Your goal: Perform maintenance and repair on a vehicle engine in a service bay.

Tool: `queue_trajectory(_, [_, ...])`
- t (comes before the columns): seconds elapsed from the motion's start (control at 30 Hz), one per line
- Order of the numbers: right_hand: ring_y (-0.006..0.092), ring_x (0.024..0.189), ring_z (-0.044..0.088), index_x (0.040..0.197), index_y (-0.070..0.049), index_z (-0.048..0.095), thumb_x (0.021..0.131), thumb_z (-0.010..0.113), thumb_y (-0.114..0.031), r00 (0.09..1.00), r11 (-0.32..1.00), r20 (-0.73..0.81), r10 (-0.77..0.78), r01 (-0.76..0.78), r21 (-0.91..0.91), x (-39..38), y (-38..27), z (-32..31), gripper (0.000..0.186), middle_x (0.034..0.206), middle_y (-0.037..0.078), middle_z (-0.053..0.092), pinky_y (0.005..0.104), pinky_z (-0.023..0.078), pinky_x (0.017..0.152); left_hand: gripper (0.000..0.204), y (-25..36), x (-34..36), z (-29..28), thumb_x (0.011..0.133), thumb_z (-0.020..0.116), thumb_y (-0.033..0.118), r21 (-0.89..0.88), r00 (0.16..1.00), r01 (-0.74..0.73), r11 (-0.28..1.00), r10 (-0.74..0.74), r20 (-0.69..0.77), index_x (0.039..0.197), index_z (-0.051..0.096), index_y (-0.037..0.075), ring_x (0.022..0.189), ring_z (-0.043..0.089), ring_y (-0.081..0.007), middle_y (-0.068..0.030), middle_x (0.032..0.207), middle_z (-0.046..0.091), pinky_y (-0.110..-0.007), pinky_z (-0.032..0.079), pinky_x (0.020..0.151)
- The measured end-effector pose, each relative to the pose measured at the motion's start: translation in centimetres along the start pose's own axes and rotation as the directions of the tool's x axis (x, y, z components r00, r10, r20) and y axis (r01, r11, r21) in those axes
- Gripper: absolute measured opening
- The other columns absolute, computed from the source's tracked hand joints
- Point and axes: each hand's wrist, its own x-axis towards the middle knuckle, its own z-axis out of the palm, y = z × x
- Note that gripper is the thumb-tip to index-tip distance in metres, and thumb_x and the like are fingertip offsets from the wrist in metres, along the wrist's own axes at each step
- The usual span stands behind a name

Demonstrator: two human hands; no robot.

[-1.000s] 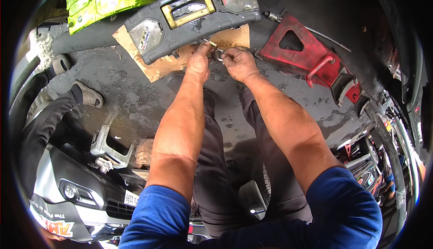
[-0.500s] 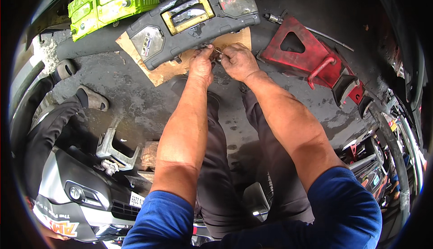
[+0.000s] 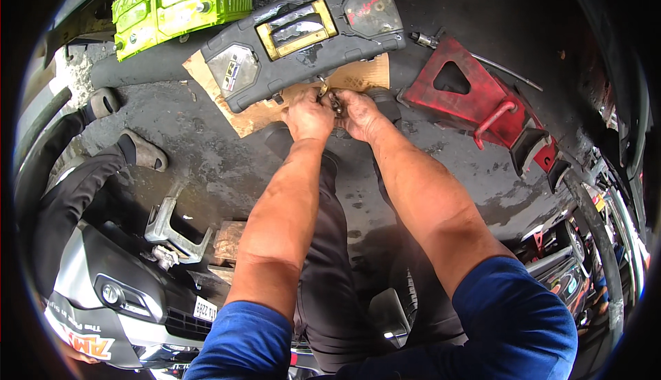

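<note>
A black toolbox [image 3: 310,53] with a yellow-framed handle lies on a sheet of brown cardboard [image 3: 368,76]. At its near edge my left hand [image 3: 308,116] is closed, its fingertips on a small brass-coloured metal piece [image 3: 322,88] hanging by the box. My right hand [image 3: 359,113] is closed beside it, touching or almost touching the left. Between the two hands shows a cluster of small dark metal pieces [image 3: 337,104], held in the right fingers; its exact kind is too small to make out.
A bright green battery-like case [image 3: 186,1] stands beyond the toolbox at left. A red metal stand [image 3: 475,94] and a long socket-type tool [image 3: 502,69] lie at right. Another person's sandalled feet [image 3: 144,151] are at left. A grey metal bracket [image 3: 165,228] and a car front [image 3: 124,290] appear lower left.
Both hands have drawn slightly nearer to me and away from the toolbox edge. My right hand has turned, and the metal cluster between the hands shows more.
</note>
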Motion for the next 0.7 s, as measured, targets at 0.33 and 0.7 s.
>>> queue_trajectory(0.33, [0.0142,0.076,0.059,0.09,-0.003,0.062,0.083,0.063,-0.01,0.908,0.887,0.049,-0.416,0.418,-0.196,1.4,0.1,2.6,0.01,0.087,0.005,0.064,0.0298,0.048,0.068,0.017,-2.6,-3.4,-2.0,0.088,0.058,0.0,-0.778,0.963,0.181,0.602,-0.267,0.018,0.103,0.066,-0.002,0.092,0.065,-0.0162,-0.0094,0.097,0.07,-0.029,0.05,0.087])
queue_trajectory(0.7, [0.0221,0.093,0.062,0.117,0.0,0.062,0.081,0.052,-0.012,0.64,0.285,0.075,-0.765,0.441,-0.851,-0.4,-12.2,-7.6,0.038,0.106,0.013,0.067,0.0296,0.048,0.087,0.068,-13.2,6.3,-6.8,0.091,0.049,0.063,-0.888,0.851,0.416,-0.196,-0.26,0.456,0.137,0.045,0.013,0.132,0.04,-0.0264,-0.0058,0.141,0.049,-0.053,0.016,0.111])
